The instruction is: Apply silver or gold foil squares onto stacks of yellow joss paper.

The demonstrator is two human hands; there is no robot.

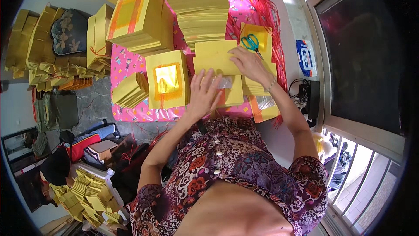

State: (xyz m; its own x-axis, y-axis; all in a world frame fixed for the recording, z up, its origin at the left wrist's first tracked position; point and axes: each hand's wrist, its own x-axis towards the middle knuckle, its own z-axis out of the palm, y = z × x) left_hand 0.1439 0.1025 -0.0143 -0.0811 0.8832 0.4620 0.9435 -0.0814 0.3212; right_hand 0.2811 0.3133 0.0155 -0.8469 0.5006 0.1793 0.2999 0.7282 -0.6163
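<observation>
A yellow paper sheet (212,60) lies in front of me, over a stack of yellow paper with a clear, shiny strip (224,82) and an orange patch showing. My left hand (202,93) rests flat, its fingers spread, at the sheet's near left edge and on the stack. At the sheet's right side my right hand (252,65) bends its fingers and thumb together on the paper. Teal-handled scissors (250,42) lie just beyond that hand on a yellow sheet with an orange-framed square. To the left stands a paper stack topped with a gold foil square (168,79).
Tall yellow paper stacks (198,13) rise at the back of the table with its pink patterned cover (131,63). Red strings (273,13) hang along the right side. A wipes pack (306,57) sits near the window. More bundles (41,44) are piled at left.
</observation>
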